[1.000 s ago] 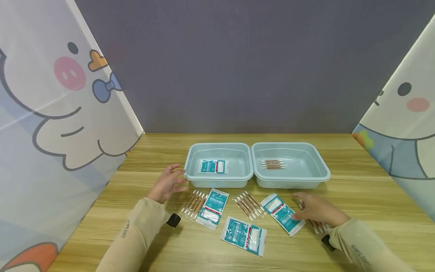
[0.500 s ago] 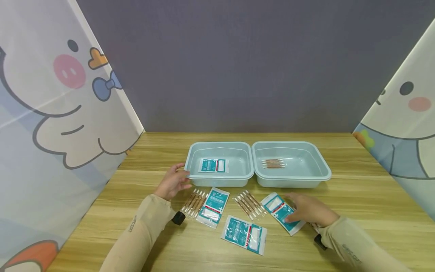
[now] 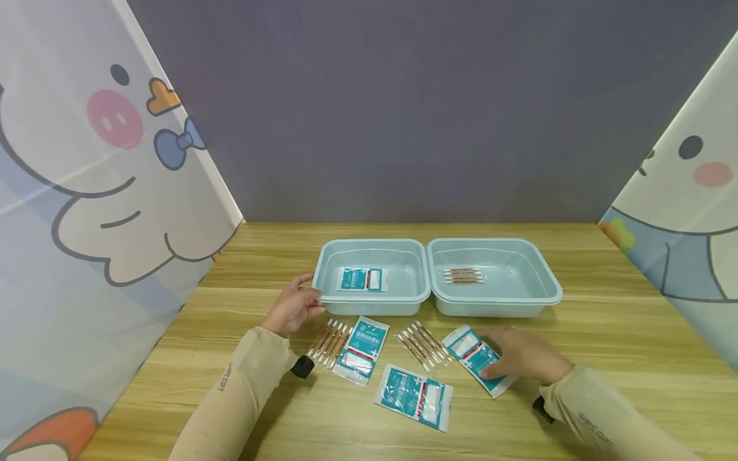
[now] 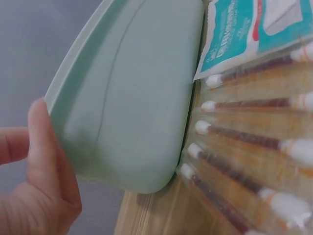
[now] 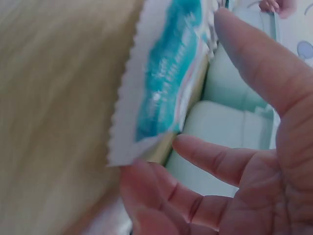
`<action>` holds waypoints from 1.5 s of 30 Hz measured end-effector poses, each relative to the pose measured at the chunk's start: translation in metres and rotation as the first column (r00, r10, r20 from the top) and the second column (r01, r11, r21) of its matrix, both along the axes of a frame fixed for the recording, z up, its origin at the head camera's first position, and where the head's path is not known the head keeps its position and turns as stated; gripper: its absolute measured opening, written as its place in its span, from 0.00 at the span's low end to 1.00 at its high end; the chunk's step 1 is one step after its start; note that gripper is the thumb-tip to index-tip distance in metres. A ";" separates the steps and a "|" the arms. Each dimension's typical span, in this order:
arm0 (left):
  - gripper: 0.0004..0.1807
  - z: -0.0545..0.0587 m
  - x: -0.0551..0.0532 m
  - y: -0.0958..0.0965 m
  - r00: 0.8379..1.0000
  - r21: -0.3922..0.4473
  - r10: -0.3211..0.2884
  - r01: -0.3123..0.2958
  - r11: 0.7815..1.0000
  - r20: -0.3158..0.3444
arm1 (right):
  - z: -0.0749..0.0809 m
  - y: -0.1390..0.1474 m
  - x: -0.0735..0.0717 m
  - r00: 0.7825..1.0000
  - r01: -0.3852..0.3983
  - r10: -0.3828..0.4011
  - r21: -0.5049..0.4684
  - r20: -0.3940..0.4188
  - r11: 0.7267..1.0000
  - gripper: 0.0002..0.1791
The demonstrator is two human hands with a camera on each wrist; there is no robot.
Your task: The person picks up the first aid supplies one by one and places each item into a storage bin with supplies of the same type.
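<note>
My left hand (image 3: 294,307) rests against the left corner of the left pale-blue bin (image 3: 375,310). In the left wrist view a fingertip touches its rim, and the fingers look loosely extended. My right hand (image 3: 527,355) reaches over a teal-and-white dressing packet (image 3: 475,358), its fingers spread over and beside it. In the right wrist view one fingertip meets a corner of that dressing packet (image 5: 168,73), and the other fingers stand apart. A clear pack of brown-stemmed cotton swabs (image 3: 330,342) and a dressing packet (image 3: 362,352) lie near my left hand.
Another swab pack (image 3: 423,346) and a dressing packet (image 3: 415,397) lie mid-table. One dressing packet (image 3: 362,280) lies in the left bin; a swab pack (image 3: 463,276) lies in the right bin (image 3: 496,310). A grey partition (image 3: 421,115) stands behind the wooden table (image 3: 277,256).
My left hand has moved right onto the bin's corner. My right hand has shifted left, further over the dressing packet, and the swab pack seen beneath it earlier is now hidden.
</note>
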State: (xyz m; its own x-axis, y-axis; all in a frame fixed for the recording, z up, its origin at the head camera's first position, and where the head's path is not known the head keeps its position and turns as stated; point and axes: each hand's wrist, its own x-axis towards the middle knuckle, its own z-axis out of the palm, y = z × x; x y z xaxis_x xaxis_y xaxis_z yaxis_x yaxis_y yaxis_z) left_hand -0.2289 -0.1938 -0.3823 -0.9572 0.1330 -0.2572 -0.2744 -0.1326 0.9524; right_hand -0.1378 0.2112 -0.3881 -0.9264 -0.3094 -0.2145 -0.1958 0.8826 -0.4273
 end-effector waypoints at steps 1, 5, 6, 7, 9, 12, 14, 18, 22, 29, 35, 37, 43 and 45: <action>0.35 0.000 0.000 0.000 1.000 0.009 -0.005 0.005 1.000 -0.003 | 0.000 -0.002 0.000 1.000 0.007 -0.007 -0.010 0.010 1.000 0.43; 0.34 0.001 0.000 -0.002 0.999 0.022 -0.047 0.048 0.999 -0.020 | -0.003 -0.009 -0.001 0.999 0.043 -0.042 -0.019 0.034 0.999 0.46; 0.34 0.001 0.000 -0.002 0.998 0.024 -0.053 0.054 0.998 -0.021 | -0.004 -0.010 -0.001 0.998 0.048 -0.047 -0.024 0.033 0.999 0.47; 0.34 0.001 0.000 -0.002 0.998 0.021 -0.059 0.060 0.998 -0.020 | -0.004 -0.011 -0.001 0.998 0.050 -0.049 -0.022 0.029 0.999 0.47; 0.33 0.002 0.001 -0.003 0.997 0.024 -0.068 0.069 0.997 -0.021 | -0.005 -0.012 -0.001 0.999 0.049 -0.049 -0.028 0.022 0.998 0.49; 0.34 0.003 0.001 -0.002 0.997 0.020 -0.072 0.072 0.997 -0.022 | -0.005 -0.014 -0.001 0.998 0.053 -0.052 -0.027 0.019 0.998 0.50; 0.34 0.003 0.001 -0.002 0.997 0.015 -0.077 0.077 0.997 -0.025 | -0.005 -0.015 -0.001 0.998 0.064 -0.063 -0.036 0.029 0.997 0.51; 0.34 0.002 0.000 -0.003 0.996 0.033 -0.083 0.083 0.996 -0.016 | -0.005 -0.016 0.000 0.995 0.083 -0.080 -0.065 0.054 0.994 0.52; 0.34 0.000 0.002 -0.004 0.996 0.050 -0.086 0.086 0.995 -0.011 | -0.007 -0.014 0.000 0.996 0.079 -0.073 -0.102 0.057 0.992 0.51; 0.34 -0.001 0.003 -0.006 0.997 0.053 -0.079 0.080 0.995 -0.021 | -0.016 -0.010 -0.002 0.996 0.059 -0.037 -0.270 0.086 0.961 0.46; 0.34 -0.001 0.003 -0.007 0.996 0.045 -0.082 0.083 0.996 -0.024 | -0.013 -0.011 0.001 0.993 0.048 -0.006 -0.349 0.122 0.936 0.43; 0.34 0.000 0.003 -0.006 0.997 0.035 -0.077 0.078 0.996 -0.027 | -0.010 -0.012 0.002 0.991 0.037 0.011 -0.355 0.132 0.934 0.42; 0.33 0.001 0.003 -0.003 0.997 0.012 -0.066 0.066 0.998 -0.037 | -0.004 -0.010 0.000 0.991 -0.005 0.059 -0.401 0.122 0.916 0.37; 0.33 0.002 0.003 -0.002 0.997 0.013 -0.063 0.064 0.998 -0.035 | -0.003 -0.008 -0.001 0.989 -0.005 0.069 -0.434 0.132 0.901 0.36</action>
State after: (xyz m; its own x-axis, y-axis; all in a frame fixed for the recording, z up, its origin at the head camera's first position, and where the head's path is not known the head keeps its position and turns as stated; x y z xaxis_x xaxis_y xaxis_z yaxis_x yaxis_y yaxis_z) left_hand -0.2259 -0.1962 -0.3805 -0.9549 0.1970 -0.2220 -0.2498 -0.1293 0.9596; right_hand -0.1386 0.2027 -0.3910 -0.8828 -0.4343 -0.1790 -0.1342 0.5983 -0.7899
